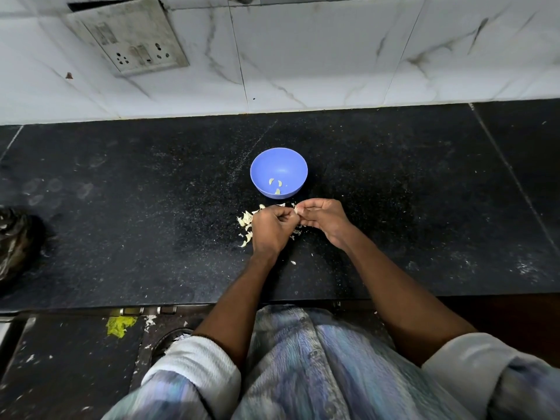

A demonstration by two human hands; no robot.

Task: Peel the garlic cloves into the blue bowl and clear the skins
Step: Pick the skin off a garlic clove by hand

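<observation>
few peeled cloves in round blue plastic bowl; both hands, left hand & right hand, pinch one pale garlic clove just in front of it; papery skins not cleared.

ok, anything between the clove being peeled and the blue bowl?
Nothing visible. Both hands, left hand and right hand, pinch the clove just short of the blue bowl; only bare counter and a few skins lie between.

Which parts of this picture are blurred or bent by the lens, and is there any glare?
Head view: the shirt at the bottom edge is smeared; the counter edge and wall tiles curve from wide-angle distortion; the blue bowl and both hands are fairly sharp; no strong glare shows.
</observation>
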